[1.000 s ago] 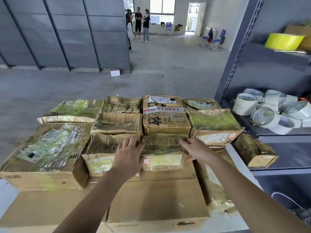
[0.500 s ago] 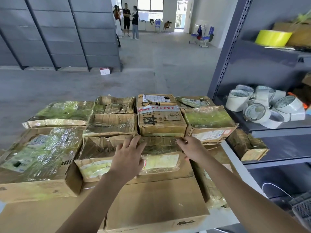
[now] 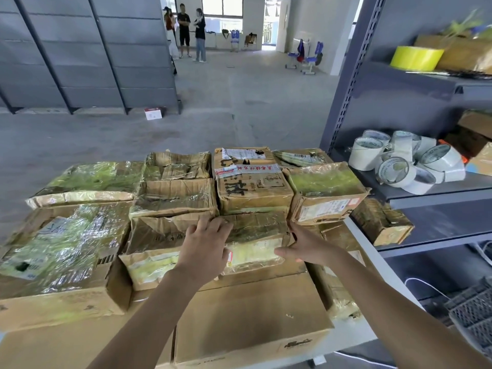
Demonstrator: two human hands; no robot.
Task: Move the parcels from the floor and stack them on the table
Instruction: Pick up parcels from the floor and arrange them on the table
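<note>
Many taped cardboard parcels are stacked on the white table (image 3: 356, 334). A small parcel (image 3: 255, 233) wrapped in clear tape lies in the middle, on top of larger flat boxes (image 3: 247, 315). My left hand (image 3: 205, 249) presses over its left end with fingers spread. At its right front corner my right hand (image 3: 306, 246) cups the parcel, thumb along the front face. The parcel is held between both hands. Behind it stands a box with black writing (image 3: 250, 185).
A grey metal shelf (image 3: 436, 187) stands close on the right with white tape rolls (image 3: 399, 166), a yellow roll (image 3: 416, 57) and a small parcel (image 3: 383, 225). A dark crate (image 3: 474, 320) sits low right. Three people (image 3: 186, 30) stand far off; a white box (image 3: 153, 113) lies on the floor.
My right hand slid from the parcel's far right corner toward its front right corner, thumb now on the front face. My left hand stayed on the left end.
</note>
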